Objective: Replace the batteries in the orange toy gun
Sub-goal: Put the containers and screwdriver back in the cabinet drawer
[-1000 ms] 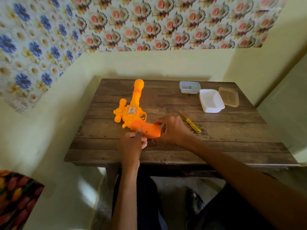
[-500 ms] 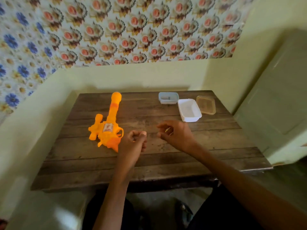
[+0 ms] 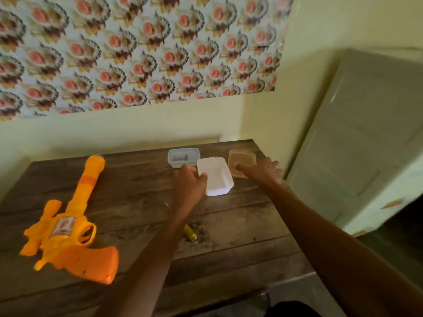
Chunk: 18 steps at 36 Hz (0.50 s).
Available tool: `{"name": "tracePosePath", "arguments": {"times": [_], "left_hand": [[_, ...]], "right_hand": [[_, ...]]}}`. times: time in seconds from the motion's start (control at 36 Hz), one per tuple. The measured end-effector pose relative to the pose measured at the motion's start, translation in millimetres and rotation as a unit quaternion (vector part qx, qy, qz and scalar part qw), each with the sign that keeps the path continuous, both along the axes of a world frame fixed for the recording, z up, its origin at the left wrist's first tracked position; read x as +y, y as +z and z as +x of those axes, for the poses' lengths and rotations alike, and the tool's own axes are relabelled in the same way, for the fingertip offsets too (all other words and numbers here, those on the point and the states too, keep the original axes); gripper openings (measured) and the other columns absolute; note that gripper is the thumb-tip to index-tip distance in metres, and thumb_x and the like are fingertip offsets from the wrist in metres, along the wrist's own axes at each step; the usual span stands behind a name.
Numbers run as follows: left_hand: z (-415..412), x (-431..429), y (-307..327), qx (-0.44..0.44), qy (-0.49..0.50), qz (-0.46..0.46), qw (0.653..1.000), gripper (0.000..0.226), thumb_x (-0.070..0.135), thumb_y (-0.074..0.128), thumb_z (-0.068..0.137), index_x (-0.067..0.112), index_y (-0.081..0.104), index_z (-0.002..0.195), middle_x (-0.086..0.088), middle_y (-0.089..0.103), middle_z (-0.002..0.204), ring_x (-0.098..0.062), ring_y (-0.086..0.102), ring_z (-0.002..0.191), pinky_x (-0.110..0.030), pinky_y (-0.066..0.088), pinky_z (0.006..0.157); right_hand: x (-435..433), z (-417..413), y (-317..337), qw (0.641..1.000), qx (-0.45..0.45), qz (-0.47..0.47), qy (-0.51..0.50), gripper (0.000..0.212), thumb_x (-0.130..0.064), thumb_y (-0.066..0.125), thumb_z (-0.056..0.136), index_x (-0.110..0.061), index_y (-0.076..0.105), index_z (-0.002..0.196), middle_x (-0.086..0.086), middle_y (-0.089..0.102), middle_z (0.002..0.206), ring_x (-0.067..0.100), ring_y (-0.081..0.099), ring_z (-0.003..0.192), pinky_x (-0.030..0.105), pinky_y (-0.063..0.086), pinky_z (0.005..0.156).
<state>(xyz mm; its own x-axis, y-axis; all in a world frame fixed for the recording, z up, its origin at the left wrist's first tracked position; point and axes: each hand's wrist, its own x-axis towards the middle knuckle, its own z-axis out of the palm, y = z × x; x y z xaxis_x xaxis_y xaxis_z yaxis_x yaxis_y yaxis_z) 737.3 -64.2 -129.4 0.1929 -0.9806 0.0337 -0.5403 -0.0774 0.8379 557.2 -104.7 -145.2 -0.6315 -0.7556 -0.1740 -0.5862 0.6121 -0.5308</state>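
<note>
While my left hand (image 3: pixel 190 181) touches the white plastic tub (image 3: pixel 215 177) and my right hand (image 3: pixel 263 171) hovers spread over the amber lid (image 3: pixel 241 160), both empty, I should steady the tub first; the orange plastic toy gun (image 3: pixel 71 225) lies well apart on the wooden table (image 3: pixel 229 225).

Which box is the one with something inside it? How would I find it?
Look at the far edge of the wooden table, near the wall. Three containers sit there in a row; the left hand reaches near them. It is the leftmost, the small clear box with a blue rim, unlike the white tub and amber lid.
</note>
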Motion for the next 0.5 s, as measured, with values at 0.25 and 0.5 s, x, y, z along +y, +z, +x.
{"name": "tracePosePath", "arguments": {"times": [0.25, 0.5], "left_hand": [[-9, -35, -12, -0.1, -0.012, 0.048, 0.994, 0.047, 0.023, 0.064, 0.086, 0.01, 0.057, 0.13, -0.01, 0.06, 0.126, -0.025, 0.061, 0.107, -0.029, 0.045, 0.073], [-15, -27, -19, -0.019, -0.004, 0.076, 0.997, 0.049, 0.0, 0.063, 0.077, 0.01, 0.058, 0.125, -0.012, 0.064, 0.117, -0.03, 0.066, 0.095, -0.042, 0.061, 0.073]], "right_hand": [[-22, -1, -9, 0.997, -0.075, -0.022, -0.022, 0.089, -0.047, 0.091, 0.046, -0.017, 0.06, 0.123, 0.008, 0.062, 0.123, 0.026, 0.059, 0.115, 0.035, 0.05, 0.093], [19, -3, 16, 0.989, -0.058, -0.109, 0.08, 0.034, -0.017, 0.057, 0.086, -0.004, 0.061, 0.117, 0.014, 0.067, 0.112, 0.031, 0.065, 0.102, 0.037, 0.054, 0.084]]}}
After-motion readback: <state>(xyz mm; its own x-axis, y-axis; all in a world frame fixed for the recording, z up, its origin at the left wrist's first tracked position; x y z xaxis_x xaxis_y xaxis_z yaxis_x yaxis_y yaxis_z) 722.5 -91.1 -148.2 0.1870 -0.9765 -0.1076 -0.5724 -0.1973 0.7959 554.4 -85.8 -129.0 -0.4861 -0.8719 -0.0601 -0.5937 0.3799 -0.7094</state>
